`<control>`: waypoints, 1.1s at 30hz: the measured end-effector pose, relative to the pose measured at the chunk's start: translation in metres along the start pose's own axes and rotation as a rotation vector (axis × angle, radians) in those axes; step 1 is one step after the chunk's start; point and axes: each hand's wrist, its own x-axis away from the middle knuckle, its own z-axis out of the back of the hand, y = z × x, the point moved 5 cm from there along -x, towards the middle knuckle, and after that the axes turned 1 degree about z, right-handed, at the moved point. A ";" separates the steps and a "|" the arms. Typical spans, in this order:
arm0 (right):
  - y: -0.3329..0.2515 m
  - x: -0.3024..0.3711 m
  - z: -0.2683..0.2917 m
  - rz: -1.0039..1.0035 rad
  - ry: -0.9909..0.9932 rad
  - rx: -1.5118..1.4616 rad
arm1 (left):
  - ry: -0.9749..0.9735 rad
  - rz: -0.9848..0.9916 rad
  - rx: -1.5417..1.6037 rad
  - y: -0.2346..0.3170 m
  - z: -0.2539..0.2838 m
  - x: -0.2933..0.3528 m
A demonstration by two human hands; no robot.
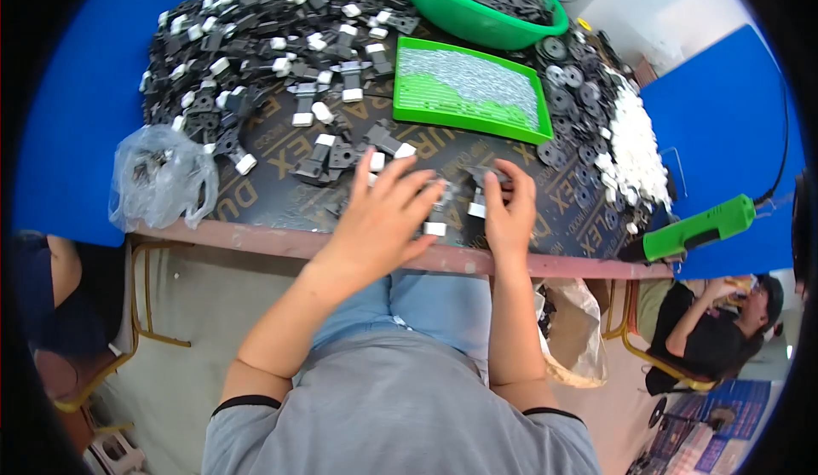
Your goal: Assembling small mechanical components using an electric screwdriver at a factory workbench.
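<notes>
My left hand (379,211) hovers low over the table's near edge, palm down, its fingers spread apart. A black part with a white end (435,229) lies just beside its fingertips; I cannot tell whether they touch. My right hand (511,207) is closed, thumb against fingers, on a black plastic part with a white end (476,210), which is partly hidden by the fingers. Left of centre, several similar black-and-white parts (317,156) lie loosely grouped beyond my left hand.
A large heap of black-and-white parts (256,40) covers the back left. Behind the hands sits a green tray (469,127) of small metal pieces, with a green basin (477,32) beyond. Black wheels (588,92), white pieces (635,147), a green electric screwdriver (699,230) and a clear plastic bag (162,177) flank them.
</notes>
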 end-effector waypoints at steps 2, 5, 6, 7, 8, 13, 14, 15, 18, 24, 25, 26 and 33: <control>0.005 0.001 0.005 0.031 0.053 -0.030 | 0.064 0.002 0.031 0.009 0.006 -0.002; -0.020 0.006 0.014 0.087 0.164 0.079 | 0.192 0.198 0.118 -0.008 0.031 0.015; -0.030 0.008 0.018 0.090 0.160 0.075 | 0.262 0.261 0.057 -0.015 0.042 0.025; -0.042 0.011 0.023 0.208 0.169 0.035 | 0.261 0.262 0.057 -0.018 0.049 0.033; -0.050 0.014 0.025 0.326 0.178 -0.005 | 0.224 0.380 0.057 -0.027 0.056 0.041; -0.080 0.021 0.009 0.693 -0.120 0.081 | 0.158 0.442 0.055 -0.048 0.065 0.056; -0.083 0.021 0.006 0.690 -0.170 0.131 | 0.207 0.454 0.027 -0.051 0.068 0.055; -0.086 0.020 0.006 0.691 -0.170 0.129 | 0.257 0.467 -0.002 -0.055 0.070 0.054; -0.082 0.016 -0.001 0.564 -0.322 0.173 | 0.258 0.440 -0.047 -0.063 0.068 0.044; -0.076 0.017 -0.008 0.606 -0.299 0.175 | 0.174 0.535 0.114 -0.082 0.056 0.042; -0.076 0.018 -0.003 0.648 -0.234 0.143 | 0.173 0.537 0.114 -0.081 0.059 0.043; -0.079 0.020 -0.002 0.716 -0.273 0.145 | 0.259 0.560 0.186 -0.080 0.067 0.046; -0.141 0.038 -0.054 0.730 -0.654 -0.033 | 0.342 0.738 0.441 -0.089 0.108 0.058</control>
